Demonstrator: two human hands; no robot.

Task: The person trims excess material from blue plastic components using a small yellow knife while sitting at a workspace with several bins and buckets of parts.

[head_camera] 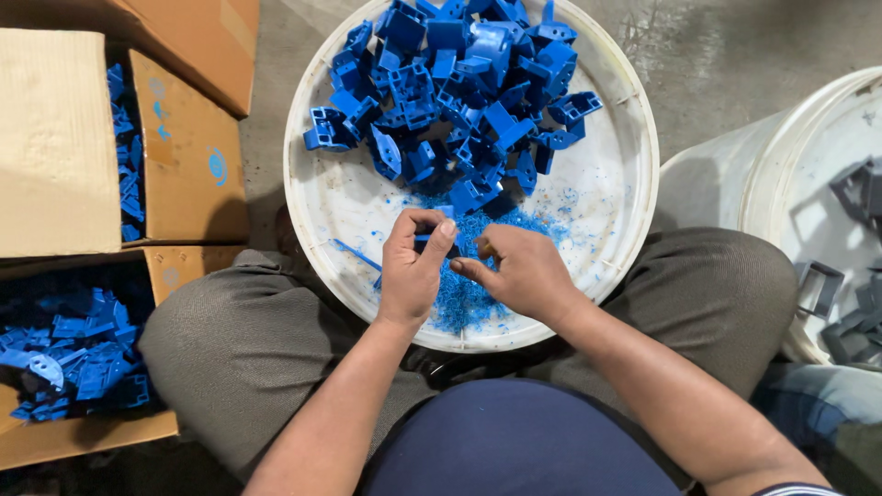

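Grey concrete floor (276, 55), scuffed and dusty, runs beneath everything seen from the head view. On it, between the person's bent knees in grey-brown trousers, sits a round white plastic tub (634, 184) with a shallow, smooth rim. Its far half carries a heap of blue moulded parts (459, 83), hard, glossy and angular, with square openings and ribbed walls. Nearer the person lies a scatter of fine blue shavings (464, 298), crumbly and bright against the white.

Both forearms reach forward from the bottom edge and meet over the shavings. The left hand (412, 271) is curled, thumb and fingers pinched narrowly on a small blue piece (424, 241), which sits at the near side of the tub just short of the heap. The right hand (524, 271) bends inward at the wrist, its fingertips touching the left hand's; whether it grips anything of its own cannot be told, since the fingers cover that spot. Only a sliver of the piece shows, so its shape is hard to make out.

Two open cardboard boxes (188, 156) stand at the left, matte brown, holding more blue parts, partly in shadow. At the right a white bucket (763, 174) with dark grey parts (859, 193) is cut off by the frame.
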